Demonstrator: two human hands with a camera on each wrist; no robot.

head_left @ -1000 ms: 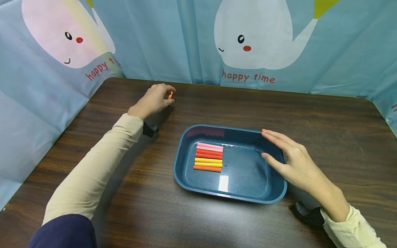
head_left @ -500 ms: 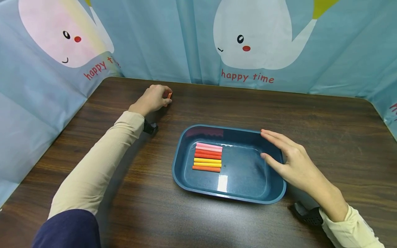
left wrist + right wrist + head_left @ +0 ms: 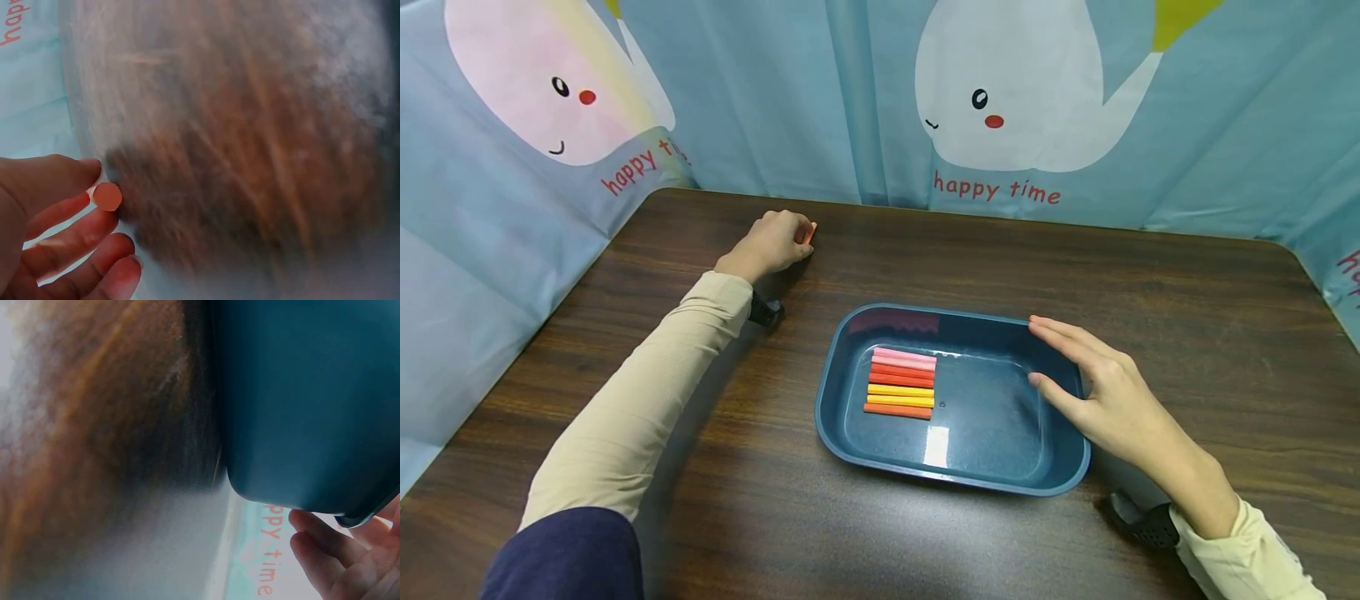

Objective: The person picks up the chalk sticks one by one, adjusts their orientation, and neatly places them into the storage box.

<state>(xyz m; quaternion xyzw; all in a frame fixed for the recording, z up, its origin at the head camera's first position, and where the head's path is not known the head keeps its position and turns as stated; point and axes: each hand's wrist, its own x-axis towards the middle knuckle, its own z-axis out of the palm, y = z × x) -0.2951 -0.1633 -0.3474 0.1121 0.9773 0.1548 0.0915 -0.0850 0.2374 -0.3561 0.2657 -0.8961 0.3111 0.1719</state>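
Near the table's far left edge, my left hand (image 3: 771, 242) pinches a short orange stick (image 3: 809, 234) between thumb and fingers. Its flat, many-sided end faces the camera in the left wrist view, just past the thumb tip. A dark blue plastic tray (image 3: 992, 477) stands mid-table. Several sticks lie side by side at its left: two pink (image 3: 904, 358), two red (image 3: 902, 375), two yellow (image 3: 900, 395) and one orange stick (image 3: 898, 411). My right hand (image 3: 1108, 392) rests at the tray's right end, fingers extended by the rim and thumb over the inside.
The dark wood-grain table (image 3: 737, 517) runs to a light blue curtain (image 3: 797, 100) with printed whales along the back and sides. Black wrist straps (image 3: 1150, 521) sit on both wrists. The tray's right half shows its bare floor (image 3: 992, 408).
The left hand has shifted slightly left with the orange stick, which tilts a little differently in its fingers. The right hand and tray look unmoved; the head view has drifted slightly.
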